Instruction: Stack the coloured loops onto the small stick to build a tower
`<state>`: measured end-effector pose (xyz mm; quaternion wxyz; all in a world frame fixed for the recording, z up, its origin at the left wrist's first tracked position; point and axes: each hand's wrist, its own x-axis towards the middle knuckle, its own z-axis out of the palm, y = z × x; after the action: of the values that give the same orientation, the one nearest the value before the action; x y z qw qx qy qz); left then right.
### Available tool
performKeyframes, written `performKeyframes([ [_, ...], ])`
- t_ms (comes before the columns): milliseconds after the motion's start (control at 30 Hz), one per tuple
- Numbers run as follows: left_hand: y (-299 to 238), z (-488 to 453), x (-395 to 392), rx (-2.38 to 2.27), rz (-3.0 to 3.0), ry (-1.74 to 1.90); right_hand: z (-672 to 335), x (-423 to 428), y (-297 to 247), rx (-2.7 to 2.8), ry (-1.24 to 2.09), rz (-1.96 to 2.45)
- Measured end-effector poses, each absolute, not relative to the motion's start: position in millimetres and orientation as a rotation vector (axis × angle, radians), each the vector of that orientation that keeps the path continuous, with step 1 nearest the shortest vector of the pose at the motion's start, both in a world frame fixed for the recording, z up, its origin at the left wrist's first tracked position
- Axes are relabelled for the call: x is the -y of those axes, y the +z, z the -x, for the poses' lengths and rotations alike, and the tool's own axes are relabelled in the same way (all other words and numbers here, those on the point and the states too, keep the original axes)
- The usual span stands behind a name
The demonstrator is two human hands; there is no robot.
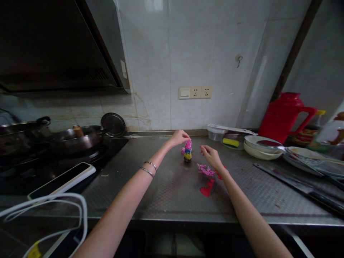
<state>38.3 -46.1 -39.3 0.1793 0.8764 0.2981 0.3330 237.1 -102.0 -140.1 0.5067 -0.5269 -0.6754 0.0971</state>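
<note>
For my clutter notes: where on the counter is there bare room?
Free: steel counter between cooktop and left forearm, bar scraps; front strip from there to right forearm. Crowded: right end, with stacked dishes and red thermos jug.

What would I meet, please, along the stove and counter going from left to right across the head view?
Pot, pan, round dark disc, left hand, multicoloured object, right hand, yellow sponge, red jug.

Head-worn, aimed at the tiled wall [150,53]
Looking forward and down across the metal counter [161,193], pretty close up, probably wide-angle given the blurry sides.
</note>
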Motion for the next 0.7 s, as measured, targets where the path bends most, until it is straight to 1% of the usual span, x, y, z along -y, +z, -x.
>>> performKeyframes([
  [167,-45,-34,45,-0.927,-2.433,1.013,-231,104,-135,1.639,0.173,1.218],
  [367,-68,-21,43,-1.003,-2.305,1.229,-214,108,-111,1.757,0.034,1.162],
  [567,-106,-24,47,-0.9,-2.146,1.006,-203,105,-90,1.889,-0.011,1.266],
  [700,-122,-33,54,-0.813,-2.038,0.976,-199,102,-79,1.932,-0.066,1.289],
])
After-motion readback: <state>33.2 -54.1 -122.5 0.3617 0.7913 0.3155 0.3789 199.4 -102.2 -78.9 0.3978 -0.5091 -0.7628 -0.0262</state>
